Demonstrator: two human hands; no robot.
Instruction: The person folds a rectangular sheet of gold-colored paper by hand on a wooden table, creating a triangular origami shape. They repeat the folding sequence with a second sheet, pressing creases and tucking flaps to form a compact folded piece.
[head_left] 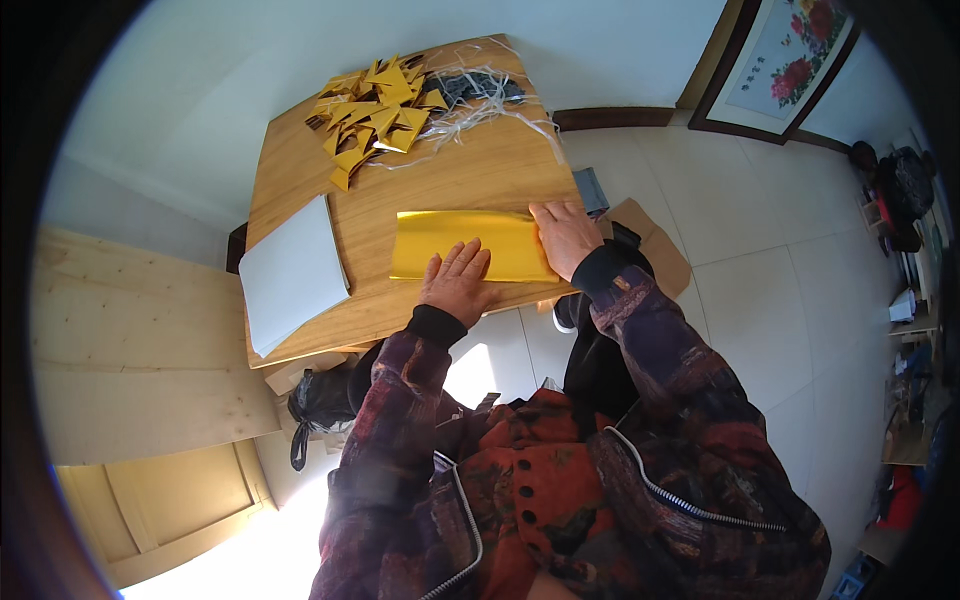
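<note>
Paper [510, 246], glossy and gold, lies flat as a long rectangle near the front edge of a wooden worktop [365, 220], under a person's two bare hands. The left grip [458, 280] rests palm down on the near side of it, fingers straight and a little spread, closed around nothing. The right grip [567, 240] is at the right-hand end, its fingers laid over the far corner; its underside is out of my sight, so I cannot tell whether it pinches the edge or only presses on it.

To the left of the left grip, well apart from it, a stack of white sheets [292, 275] lies at a slant. Beyond both grips, toward the far end, is a loose heap of folded gold pieces [380, 110], pointed and angular. Right beside that heap, a tangle of whitish strips [490, 115] spreads over a dark bundle [475, 88].

Behind the grips, the arms wear a dark patterned jacket [400, 400] with black cuffs, unzipped over a red patterned garment [540, 450]. Just right of the right grip, lower than the worktop, brown cardboard [660, 243] shows against the pale tiled floor [740, 250]. Below and left of the left grip is a black plastic bag [318, 403].
</note>
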